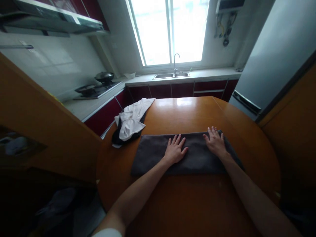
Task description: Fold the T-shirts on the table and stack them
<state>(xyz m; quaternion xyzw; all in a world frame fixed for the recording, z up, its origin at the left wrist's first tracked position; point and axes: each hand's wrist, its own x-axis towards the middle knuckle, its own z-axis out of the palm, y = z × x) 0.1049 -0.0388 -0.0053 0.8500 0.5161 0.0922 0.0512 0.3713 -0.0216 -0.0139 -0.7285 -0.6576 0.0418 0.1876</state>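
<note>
I am laying both hands on a cloth (150, 154), which is resting flat on the glossy brown tabletop (187, 118), directly in front of me. The cloth is showing a plain, dark grey face, folded into a long rectangle, mostly smooth, with nearly straight edges. My left hand (174, 151) is touching its middle; my right hand (216, 144) is lying toward its right end, reaching the far edge. My fingers (178, 139) are lying spread, gripping nothing. Pale and black clothes (133, 117) are sitting heaped beyond its left end.
</note>
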